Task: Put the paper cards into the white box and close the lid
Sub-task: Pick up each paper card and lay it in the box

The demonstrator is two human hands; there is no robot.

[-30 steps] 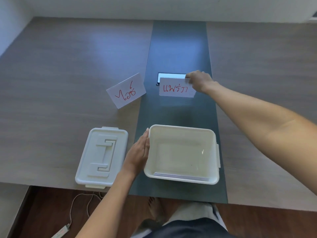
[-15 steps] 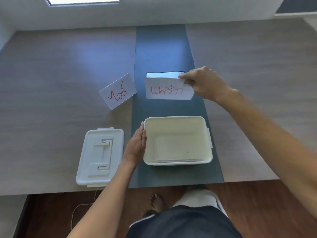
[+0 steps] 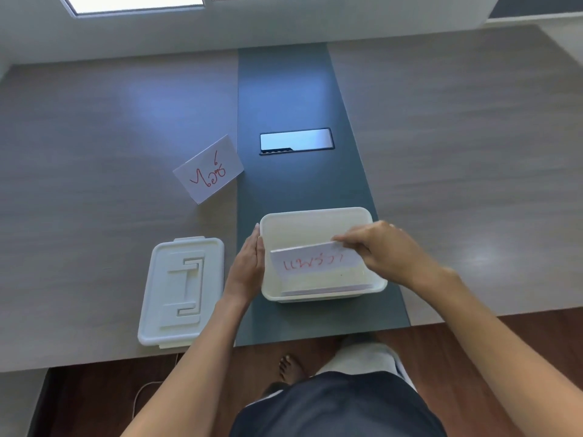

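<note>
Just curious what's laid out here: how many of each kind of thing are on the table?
Paper cards: 2, one in the right hand over the box, one on the table
White box: 1
Lid: 1
Total: 4

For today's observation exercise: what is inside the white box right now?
Inside the white box, the right hand lowers a card with red writing. Flat white sheets lie along the near wall. The card and hand hide part of the floor.

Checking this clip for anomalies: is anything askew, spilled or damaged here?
Nothing damaged or spilled. The remaining card lies skewed on the table; the lid sits off the white box, as expected mid-task.
</note>
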